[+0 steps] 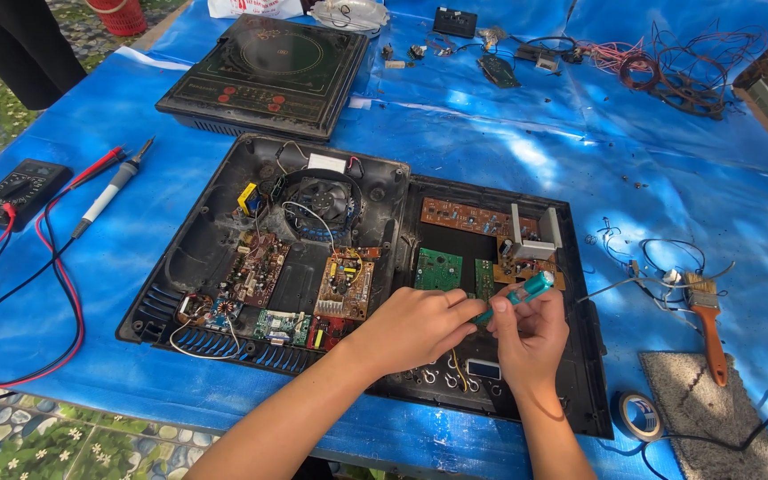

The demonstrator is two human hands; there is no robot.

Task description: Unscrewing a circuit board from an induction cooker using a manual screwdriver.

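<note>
An opened black induction cooker housing (pixel 188 258) lies in front of me on blue sheeting, with circuit boards, a cooling fan (pixel 320 200) and wires inside. Its black top panel (pixel 584 356) lies flipped to the right, carrying green and brown boards. Over that panel my right hand (pixel 531 333) grips a teal screwdriver (pixel 526 290), tip pointing down-left. My left hand (pixel 415 324) meets it, fingers pinching the screwdriver's shaft near the tip.
A second closed induction cooker (pixel 264 71) sits at the back. At left lie a multimeter (pixel 15 191) with red and black leads and a soldering iron (pixel 113 187). A paintbrush (pixel 708 324), tape roll (pixel 640 416), grey mat (pixel 713 418) and loose wires (pixel 686 67) lie right.
</note>
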